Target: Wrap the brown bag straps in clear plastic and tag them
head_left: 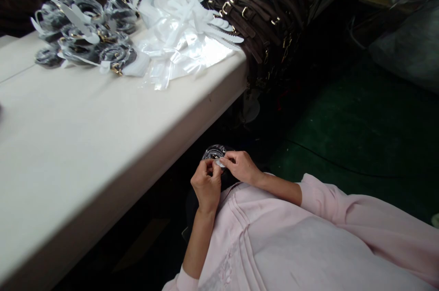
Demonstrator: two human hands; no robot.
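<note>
My left hand [206,182] and my right hand [243,167] meet over my lap, beside the table's edge. Fingertips of both are pinched together at a small white strip [219,163], mostly covered by the fingers. Just behind them sits a dark coiled strap in clear plastic wrap [213,151]; its lower part is hidden by my hands. Whether any finger also grips the coil is not visible.
On the white table [103,131] lie several wrapped coiled straps [82,44] and a heap of white toothed plastic strips [192,2] over clear bags [181,60]. Dark brown straps with gold buckles [254,21] hang over the far edge. Green floor [343,135] shows at right.
</note>
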